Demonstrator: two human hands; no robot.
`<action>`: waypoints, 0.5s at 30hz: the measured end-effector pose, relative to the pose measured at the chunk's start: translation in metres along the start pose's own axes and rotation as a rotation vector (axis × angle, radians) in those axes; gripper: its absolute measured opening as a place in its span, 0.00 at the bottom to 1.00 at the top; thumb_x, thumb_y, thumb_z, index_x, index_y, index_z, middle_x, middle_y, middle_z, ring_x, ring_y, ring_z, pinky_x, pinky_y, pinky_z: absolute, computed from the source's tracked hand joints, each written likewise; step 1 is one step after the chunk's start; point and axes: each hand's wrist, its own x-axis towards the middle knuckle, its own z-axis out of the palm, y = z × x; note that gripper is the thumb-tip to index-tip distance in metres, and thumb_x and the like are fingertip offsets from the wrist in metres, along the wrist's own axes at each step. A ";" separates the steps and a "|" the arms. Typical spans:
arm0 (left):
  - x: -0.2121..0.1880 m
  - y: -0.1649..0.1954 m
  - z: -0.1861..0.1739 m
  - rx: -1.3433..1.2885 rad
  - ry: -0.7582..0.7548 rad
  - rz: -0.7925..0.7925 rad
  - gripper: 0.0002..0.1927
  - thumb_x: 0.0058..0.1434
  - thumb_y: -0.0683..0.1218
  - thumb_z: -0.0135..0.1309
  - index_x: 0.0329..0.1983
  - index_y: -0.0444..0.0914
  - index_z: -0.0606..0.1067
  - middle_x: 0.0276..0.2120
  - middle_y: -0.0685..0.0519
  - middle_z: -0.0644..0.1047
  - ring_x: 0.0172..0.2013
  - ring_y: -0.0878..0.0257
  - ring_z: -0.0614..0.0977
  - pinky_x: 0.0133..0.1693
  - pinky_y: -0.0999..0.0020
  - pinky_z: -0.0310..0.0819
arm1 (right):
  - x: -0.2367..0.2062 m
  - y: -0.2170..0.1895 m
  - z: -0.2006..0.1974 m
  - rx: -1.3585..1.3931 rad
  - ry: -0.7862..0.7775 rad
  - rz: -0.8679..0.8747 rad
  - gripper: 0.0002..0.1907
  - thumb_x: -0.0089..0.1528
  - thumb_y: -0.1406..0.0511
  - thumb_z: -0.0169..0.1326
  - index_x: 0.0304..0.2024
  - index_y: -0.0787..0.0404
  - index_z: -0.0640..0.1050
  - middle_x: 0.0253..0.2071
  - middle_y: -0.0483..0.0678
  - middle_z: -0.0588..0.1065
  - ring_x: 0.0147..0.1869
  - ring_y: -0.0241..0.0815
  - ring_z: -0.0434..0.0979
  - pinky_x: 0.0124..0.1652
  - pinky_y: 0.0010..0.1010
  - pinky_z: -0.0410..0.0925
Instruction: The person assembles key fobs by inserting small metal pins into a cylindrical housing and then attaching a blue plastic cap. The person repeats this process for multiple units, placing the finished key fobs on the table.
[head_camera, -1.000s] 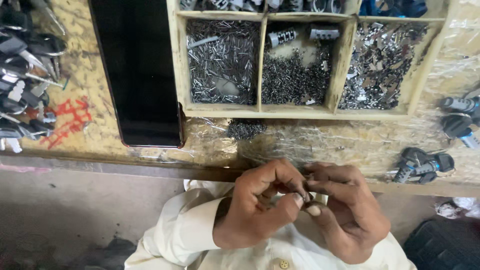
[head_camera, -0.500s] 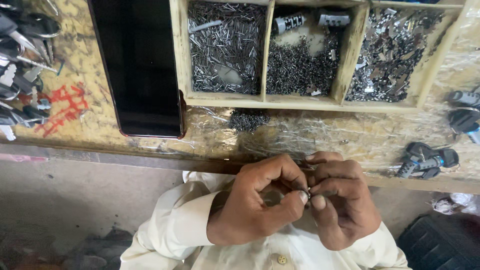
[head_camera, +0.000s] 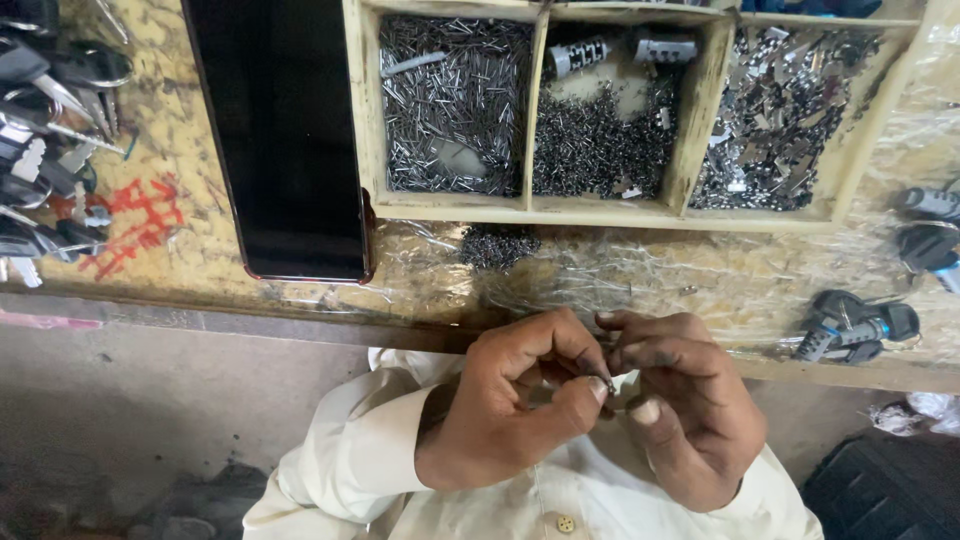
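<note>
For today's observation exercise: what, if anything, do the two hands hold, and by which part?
A tiny dark metal piece is pinched between the left hand fingertips, with the right hand closed against it. The part gripped is too small to tell.

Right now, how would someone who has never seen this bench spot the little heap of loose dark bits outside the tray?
Find the wooden tray with three compartments. Just in front of its front wall, below the divider between the left and middle compartments, lies the loose heap on clear plastic sheeting. Unlike the other small parts, it sits outside any compartment.
</note>
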 end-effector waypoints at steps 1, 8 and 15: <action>0.000 0.000 0.001 0.040 -0.004 0.015 0.06 0.67 0.41 0.55 0.43 0.33 0.73 0.38 0.55 0.75 0.38 0.74 0.74 0.41 0.76 0.72 | -0.001 -0.001 -0.001 -0.022 -0.009 -0.011 0.10 0.71 0.68 0.49 0.53 0.65 0.71 0.49 0.56 0.72 0.55 0.47 0.74 0.70 0.53 0.65; 0.000 -0.001 0.002 0.094 -0.005 0.042 0.06 0.68 0.41 0.55 0.43 0.33 0.73 0.39 0.55 0.75 0.40 0.73 0.76 0.43 0.75 0.75 | 0.003 0.005 0.000 -0.053 -0.042 -0.024 0.04 0.71 0.70 0.50 0.48 0.63 0.70 0.43 0.52 0.72 0.51 0.43 0.73 0.70 0.51 0.64; -0.002 -0.001 -0.002 0.010 -0.011 -0.022 0.06 0.68 0.41 0.56 0.43 0.33 0.74 0.40 0.56 0.77 0.40 0.73 0.77 0.43 0.75 0.77 | 0.003 0.003 0.011 0.116 0.019 0.013 0.02 0.74 0.69 0.46 0.46 0.61 0.67 0.43 0.51 0.69 0.47 0.40 0.69 0.69 0.49 0.61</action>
